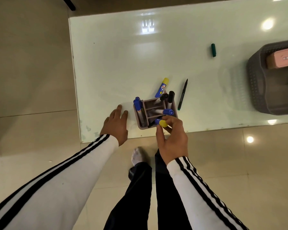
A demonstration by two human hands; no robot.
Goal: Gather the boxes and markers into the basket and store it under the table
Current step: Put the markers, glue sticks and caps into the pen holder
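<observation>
A small mauve organiser box (174, 105) stands near the table's front edge, with several blue- and black-capped markers in its compartments. My right hand (172, 138) pinches a yellow-capped blue glue stick (161, 122) at the box's near right corner. My left hand (115, 124) rests flat and open on the table just left of the box. A second yellow-capped glue stick (162, 87) leans behind the box. A thin black pen (182, 94) lies to the right. A dark green marker (213, 50) lies farther back. The grey basket (256, 83) at the right edge holds a pink box (285, 58).
The white glass table (123, 55) ends at its left edge near my left hand and at its front edge under my right wrist. Beige tiled floor (32, 80) surrounds it. My legs and a white sock (137, 156) are below the table's front.
</observation>
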